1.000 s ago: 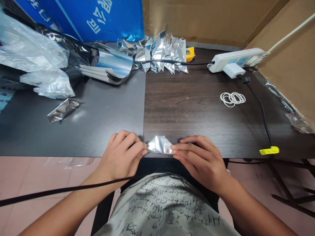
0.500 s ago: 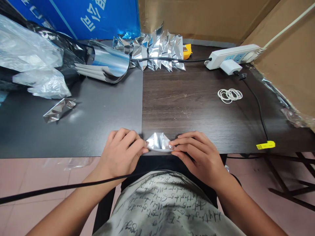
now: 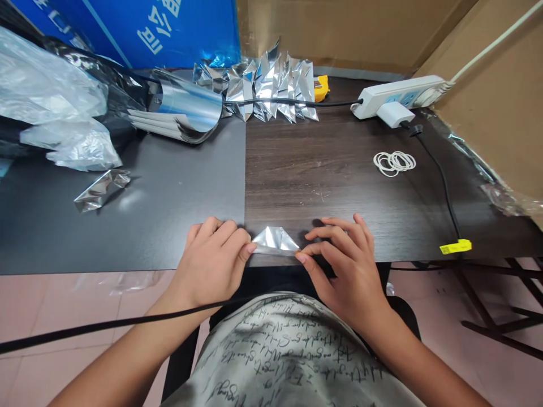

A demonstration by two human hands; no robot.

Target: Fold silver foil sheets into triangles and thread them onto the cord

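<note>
A small piece of folded silver foil (image 3: 275, 239) lies at the front edge of the table, its top narrower than its long lower edge. My left hand (image 3: 217, 257) pinches its left corner between thumb and curled fingers. At the right corner, the thumb and index finger of my right hand (image 3: 341, 265) close on the foil, while the other fingers spread up and away. Behind it on the left, another crumpled folded foil piece (image 3: 102, 190) rests on the dark grey surface.
At the back stand several folded foil pieces (image 3: 269, 85) beside a yellow tool (image 3: 321, 89) and a curled stack of silver sheets (image 3: 189, 104). White rings (image 3: 394, 163) lie near a power strip (image 3: 396, 96). Plastic bags (image 3: 55, 85) fill the back left. A black cable crosses my left forearm.
The foil's lower edge is now turned up as a band, and the piece sits slightly farther in. My right hand's outer fingers have lifted off and spread; its thumb and index finger still pinch.
</note>
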